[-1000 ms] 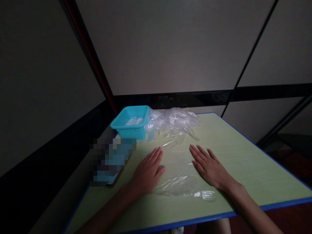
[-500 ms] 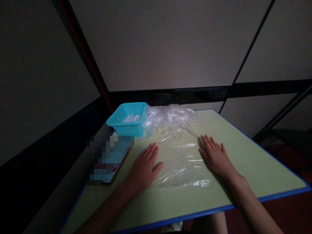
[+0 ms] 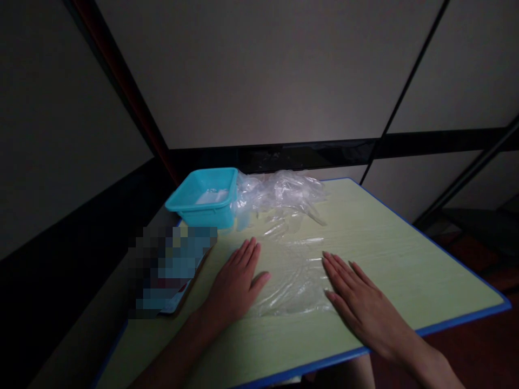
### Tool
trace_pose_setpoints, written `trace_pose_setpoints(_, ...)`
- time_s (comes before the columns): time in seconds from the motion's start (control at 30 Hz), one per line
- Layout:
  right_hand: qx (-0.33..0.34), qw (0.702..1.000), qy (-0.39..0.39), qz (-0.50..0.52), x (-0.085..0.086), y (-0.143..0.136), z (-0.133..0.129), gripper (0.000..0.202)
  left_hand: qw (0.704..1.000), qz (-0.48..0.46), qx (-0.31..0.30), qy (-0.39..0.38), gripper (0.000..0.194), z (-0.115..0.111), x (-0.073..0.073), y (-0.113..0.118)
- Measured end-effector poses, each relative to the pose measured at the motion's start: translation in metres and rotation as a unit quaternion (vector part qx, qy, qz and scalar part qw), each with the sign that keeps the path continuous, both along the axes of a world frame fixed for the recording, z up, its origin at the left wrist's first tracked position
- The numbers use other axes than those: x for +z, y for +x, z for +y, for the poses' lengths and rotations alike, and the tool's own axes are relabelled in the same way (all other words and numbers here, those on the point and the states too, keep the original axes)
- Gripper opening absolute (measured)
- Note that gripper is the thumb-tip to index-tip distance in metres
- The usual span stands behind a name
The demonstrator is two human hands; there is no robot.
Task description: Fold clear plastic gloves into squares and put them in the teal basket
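A clear plastic bag (image 3: 294, 281) lies spread flat on the pale yellow-green table (image 3: 405, 270), slightly wrinkled and shiny. My left hand (image 3: 235, 281) rests flat at its left edge, fingers stretched forward and thumb apart. Over the bag's right edge lies my right hand (image 3: 359, 300), palm down with fingers extended and the thumb set away from them. Neither hand grasps anything. Beyond the flat bag is a crumpled heap of clear plastic bags (image 3: 287, 189).
A turquoise plastic basin (image 3: 211, 216) with something whitish inside stands at the back left, beside the heap. A blurred-out flat item (image 3: 174, 270) lies at the table's left edge. Blue trim (image 3: 458, 320) borders the table, and a panelled wall (image 3: 259, 75) rises behind.
My right hand has slid toward me along the bag's right edge, covering its near right corner. My left hand stays nearly in place. The view has shifted slightly.
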State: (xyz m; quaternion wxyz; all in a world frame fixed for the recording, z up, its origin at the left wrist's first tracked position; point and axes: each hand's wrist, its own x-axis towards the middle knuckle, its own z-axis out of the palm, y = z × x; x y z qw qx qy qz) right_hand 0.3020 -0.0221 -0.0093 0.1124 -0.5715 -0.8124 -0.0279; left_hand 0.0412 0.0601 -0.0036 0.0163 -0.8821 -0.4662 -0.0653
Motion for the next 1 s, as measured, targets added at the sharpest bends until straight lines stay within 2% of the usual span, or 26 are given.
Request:
trace_pose_setpoints(0.3, 0.001, 0.999, 0.03, -0.03, -0.001, 0.001, -0.001, 0.058, 1.0, 0.002, -0.003, 0.001, 0.058, 0.0, 0.001, 0.0)
trace_pose_setpoints(0.47, -0.004, 1.0, -0.009, 0.0, 0.001, 0.004, -0.001, 0.056, 1.0, 0.008, 0.0, 0.002, 0.061, -0.001, 0.003, 0.0)
trace_pose_setpoints(0.57, 0.001, 0.998, -0.032, 0.046, 0.013, 0.006, -0.002, 0.054, 1.0, 0.014, 0.003, 0.0, 0.061, -0.001, 0.003, 0.002)
trace_pose_setpoints(0.67, 0.045, 0.992, -0.052, 0.107, 0.034, 0.0, 0.001, 0.048, 1.0, 0.015, 0.005, 0.001, 0.061, 0.0, 0.002, 0.003)
trace_pose_setpoints(0.8, 0.198, 0.962, -0.14, 0.125, 0.057, -0.023, 0.018, 0.039, 1.0, 0.01, 0.004, 0.012, 0.06, 0.0, 0.0, 0.003)
trace_pose_setpoints(0.9, 0.24, 0.951, -0.16, 0.11, 0.059, -0.041, 0.031, 0.032, 1.0, 0.003, 0.001, 0.02, 0.059, 0.0, -0.001, 0.002)
trace_pose_setpoints(1.0, 0.242, 0.952, -0.158, 0.099, 0.055, -0.051, 0.036, 0.022, 1.0, -0.002, -0.001, 0.022, 0.058, -0.001, 0.0, 0.002)
